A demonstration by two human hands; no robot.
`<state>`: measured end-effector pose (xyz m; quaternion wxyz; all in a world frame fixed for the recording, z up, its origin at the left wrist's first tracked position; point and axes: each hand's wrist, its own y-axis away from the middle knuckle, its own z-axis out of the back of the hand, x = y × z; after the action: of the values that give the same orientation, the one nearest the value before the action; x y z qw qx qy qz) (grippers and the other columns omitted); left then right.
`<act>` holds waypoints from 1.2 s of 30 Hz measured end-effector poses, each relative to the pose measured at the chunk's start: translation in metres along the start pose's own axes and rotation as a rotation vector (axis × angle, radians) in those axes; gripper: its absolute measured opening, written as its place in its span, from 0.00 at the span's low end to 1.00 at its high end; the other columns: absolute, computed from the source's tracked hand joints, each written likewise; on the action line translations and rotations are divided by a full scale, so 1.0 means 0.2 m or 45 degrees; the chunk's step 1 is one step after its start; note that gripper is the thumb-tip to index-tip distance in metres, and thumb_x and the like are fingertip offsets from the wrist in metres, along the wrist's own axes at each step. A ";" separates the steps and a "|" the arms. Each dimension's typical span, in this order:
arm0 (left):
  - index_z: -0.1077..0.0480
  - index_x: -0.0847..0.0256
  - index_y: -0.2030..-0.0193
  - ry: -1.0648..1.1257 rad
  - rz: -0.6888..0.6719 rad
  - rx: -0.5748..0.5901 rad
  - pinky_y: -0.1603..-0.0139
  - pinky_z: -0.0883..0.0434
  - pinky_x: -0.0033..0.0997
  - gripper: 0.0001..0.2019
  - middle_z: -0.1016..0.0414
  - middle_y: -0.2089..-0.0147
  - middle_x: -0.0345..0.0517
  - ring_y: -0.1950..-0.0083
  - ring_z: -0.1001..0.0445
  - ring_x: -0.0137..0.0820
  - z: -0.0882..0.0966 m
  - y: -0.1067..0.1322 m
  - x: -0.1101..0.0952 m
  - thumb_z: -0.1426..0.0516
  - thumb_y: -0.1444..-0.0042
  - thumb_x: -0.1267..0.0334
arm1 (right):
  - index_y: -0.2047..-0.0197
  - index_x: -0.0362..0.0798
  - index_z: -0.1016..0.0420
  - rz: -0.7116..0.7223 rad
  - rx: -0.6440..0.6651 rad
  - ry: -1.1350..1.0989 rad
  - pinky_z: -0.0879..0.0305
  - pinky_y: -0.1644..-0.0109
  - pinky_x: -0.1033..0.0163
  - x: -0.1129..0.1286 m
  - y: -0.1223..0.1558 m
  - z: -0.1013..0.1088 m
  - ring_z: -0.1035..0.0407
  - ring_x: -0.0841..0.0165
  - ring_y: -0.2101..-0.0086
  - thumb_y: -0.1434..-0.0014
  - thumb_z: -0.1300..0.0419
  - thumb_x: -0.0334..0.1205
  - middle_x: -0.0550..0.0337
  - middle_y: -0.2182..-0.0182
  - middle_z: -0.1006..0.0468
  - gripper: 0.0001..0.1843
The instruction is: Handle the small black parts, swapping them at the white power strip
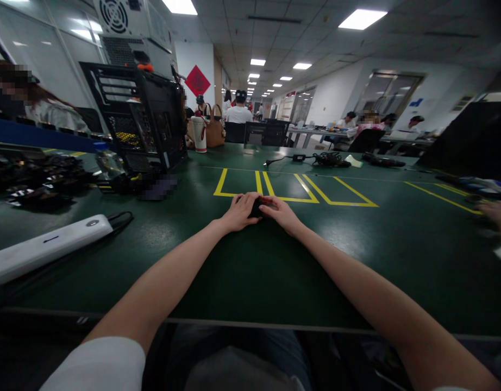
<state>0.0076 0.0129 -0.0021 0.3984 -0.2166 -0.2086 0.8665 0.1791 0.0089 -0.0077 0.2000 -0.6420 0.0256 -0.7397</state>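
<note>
Looking at a dark green counter (254, 271) marked with yellow tape outlines (352, 205), in a long office (332, 92) lit by ceiling lights (363, 19). Can't make out more than a small black object (256, 208), mostly covered, so can't really call its long axis or pointing direction. Tucked between the left grip (240, 212) and right grip (280, 211), clamped from both sides, pretty near those outlines.
</note>
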 end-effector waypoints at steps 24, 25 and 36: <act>0.53 0.57 0.46 0.004 -0.002 0.004 0.43 0.51 0.42 0.29 0.42 0.46 0.49 0.43 0.44 0.38 -0.01 0.00 0.00 0.45 0.53 0.61 | 0.60 0.47 0.34 -0.079 0.008 -0.055 0.39 0.52 0.56 0.03 0.00 0.00 0.34 0.68 0.60 0.55 0.39 0.39 0.57 0.61 0.30 0.17; 0.53 0.57 0.46 0.001 -0.002 0.003 0.43 0.51 0.42 0.29 0.42 0.46 0.49 0.43 0.44 0.38 -0.01 0.00 0.00 0.45 0.53 0.61 | 0.61 0.47 0.34 -0.056 0.021 -0.060 0.40 0.51 0.56 0.03 0.00 0.00 0.34 0.68 0.59 0.56 0.38 0.39 0.58 0.61 0.30 0.16; 0.52 0.58 0.46 -0.016 -0.003 -0.014 0.44 0.50 0.42 0.28 0.42 0.46 0.49 0.44 0.43 0.38 -0.01 0.00 0.01 0.45 0.53 0.60 | 0.64 0.50 0.35 0.003 0.025 -0.124 0.37 0.55 0.59 0.03 0.03 -0.01 0.34 0.71 0.63 0.55 0.39 0.41 0.62 0.63 0.31 0.14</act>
<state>0.0084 0.0146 -0.0039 0.3968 -0.2131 -0.2162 0.8662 0.1773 0.0010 -0.0034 0.2081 -0.6751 0.0094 -0.7077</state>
